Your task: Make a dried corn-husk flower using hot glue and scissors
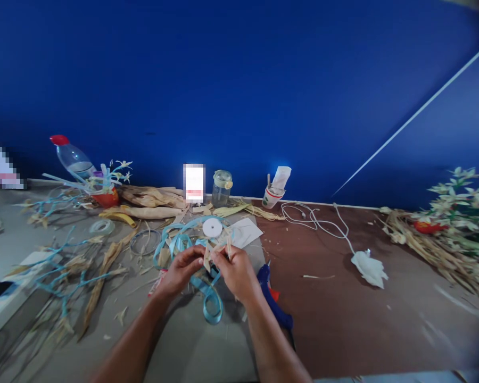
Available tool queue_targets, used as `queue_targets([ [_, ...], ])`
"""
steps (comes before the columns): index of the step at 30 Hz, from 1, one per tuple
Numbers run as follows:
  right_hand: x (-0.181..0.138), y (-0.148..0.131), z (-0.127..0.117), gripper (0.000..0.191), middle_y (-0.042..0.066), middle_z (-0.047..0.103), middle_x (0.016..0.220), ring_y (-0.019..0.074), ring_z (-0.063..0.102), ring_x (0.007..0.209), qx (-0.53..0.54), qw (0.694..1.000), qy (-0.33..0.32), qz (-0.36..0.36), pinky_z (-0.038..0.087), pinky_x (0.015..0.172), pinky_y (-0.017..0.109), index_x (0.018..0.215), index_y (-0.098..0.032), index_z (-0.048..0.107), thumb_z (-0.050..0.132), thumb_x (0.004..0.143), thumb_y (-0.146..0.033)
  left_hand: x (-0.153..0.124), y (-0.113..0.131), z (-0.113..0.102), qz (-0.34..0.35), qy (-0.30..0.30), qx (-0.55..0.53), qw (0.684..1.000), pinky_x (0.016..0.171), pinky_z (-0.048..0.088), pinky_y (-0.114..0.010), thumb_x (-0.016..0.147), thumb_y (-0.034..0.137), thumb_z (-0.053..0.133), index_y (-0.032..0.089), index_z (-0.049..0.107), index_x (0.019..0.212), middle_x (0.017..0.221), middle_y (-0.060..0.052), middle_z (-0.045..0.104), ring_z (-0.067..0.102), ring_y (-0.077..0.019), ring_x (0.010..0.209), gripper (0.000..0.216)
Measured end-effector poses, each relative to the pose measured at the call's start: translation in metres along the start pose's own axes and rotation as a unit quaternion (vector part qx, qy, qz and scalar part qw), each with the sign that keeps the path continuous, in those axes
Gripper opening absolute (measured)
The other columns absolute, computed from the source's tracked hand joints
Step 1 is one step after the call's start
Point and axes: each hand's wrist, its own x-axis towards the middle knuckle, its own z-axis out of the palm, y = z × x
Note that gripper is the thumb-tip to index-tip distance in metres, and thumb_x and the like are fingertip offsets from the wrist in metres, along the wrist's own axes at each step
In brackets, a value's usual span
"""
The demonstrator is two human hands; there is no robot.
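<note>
In front of me, my left hand (183, 268) and my right hand (236, 272) meet over the table. Between their fingertips is a small pale strip of dried husk (207, 259), and both hands are closed on it in a pinch. Part of the strip is hidden by my fingers. Light blue ribbon (212, 308) loops below and behind the hands, its coils partly covered by them. Just beyond lies a white spool (212, 227). A blue glue gun (272, 298) rests beside my right forearm.
Blue-wrapped stems (64, 287) and dried husks (151, 197) spread across the left side. A tilted bottle (74, 159), a glass jar (222, 189) and a paper cup (272, 197) stand along the wall. To the right are a white cable (335, 229), crumpled tissue (369, 268) and flowers (463, 207).
</note>
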Motion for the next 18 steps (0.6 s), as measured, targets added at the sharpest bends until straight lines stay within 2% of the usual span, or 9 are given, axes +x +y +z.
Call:
queue_targets([
  [3, 0.000, 0.002, -0.002, 0.022, -0.002, 0.052, 0.055, 0.0103, 0.044, 0.053, -0.050, 0.998, 0.036, -0.003, 0.035, 0.053, 0.021, 0.065, -0.015, 0.057, 0.050, 0.079, -0.030, 0.001, 0.004, -0.001, 0.065, 0.046, -0.007, 0.997, 0.080, 0.045, -0.033, 0.076, 0.035, 0.065, 0.021, 0.065, 0.097, 0.095, -0.008, 0.061, 0.055, -0.0193, 0.087, 0.026],
  [6, -0.001, 0.001, -0.002, 0.023, -0.003, 0.049, 0.055, 0.0101, 0.042, 0.053, -0.109, 0.993, 0.045, -0.016, 0.033, 0.053, 0.021, 0.064, -0.015, 0.055, 0.047, 0.081, -0.029, 0.002, 0.011, -0.001, 0.147, 0.075, 0.044, 0.985, 0.086, 0.043, -0.035, 0.077, 0.032, 0.064, 0.020, 0.067, 0.084, 0.089, -0.007, 0.060, 0.053, -0.0212, 0.094, 0.014],
  [10, -0.002, 0.000, 0.000, 0.026, -0.003, 0.045, 0.054, 0.0101, 0.040, 0.053, -0.162, 0.985, 0.052, -0.039, 0.031, 0.052, 0.021, 0.058, -0.017, 0.049, 0.046, 0.082, -0.028, 0.001, 0.021, 0.002, 0.156, 0.035, 0.133, 0.978, 0.079, 0.045, -0.033, 0.080, 0.031, 0.061, 0.019, 0.069, 0.078, 0.084, -0.008, 0.060, 0.054, -0.0205, 0.088, 0.014],
  [14, -0.003, 0.001, 0.001, 0.024, -0.002, 0.047, 0.056, 0.0108, 0.042, 0.054, -0.175, 0.982, 0.056, -0.045, 0.032, 0.053, 0.022, 0.059, -0.018, 0.048, 0.046, 0.082, -0.026, -0.003, 0.027, 0.007, 0.176, -0.013, 0.197, 0.964, 0.081, 0.044, -0.033, 0.083, 0.026, 0.056, 0.020, 0.068, 0.089, 0.088, -0.008, 0.060, 0.055, -0.0198, 0.088, 0.015],
  [18, -0.003, 0.001, 0.000, 0.024, -0.002, 0.048, 0.056, 0.0110, 0.042, 0.054, -0.156, 0.985, 0.056, -0.039, 0.032, 0.053, 0.022, 0.060, -0.018, 0.047, 0.046, 0.083, -0.027, -0.005, 0.030, 0.014, 0.197, -0.010, 0.270, 0.942, 0.080, 0.044, -0.032, 0.081, 0.020, 0.058, 0.020, 0.065, 0.092, 0.089, -0.007, 0.061, 0.056, -0.0189, 0.088, 0.013],
])
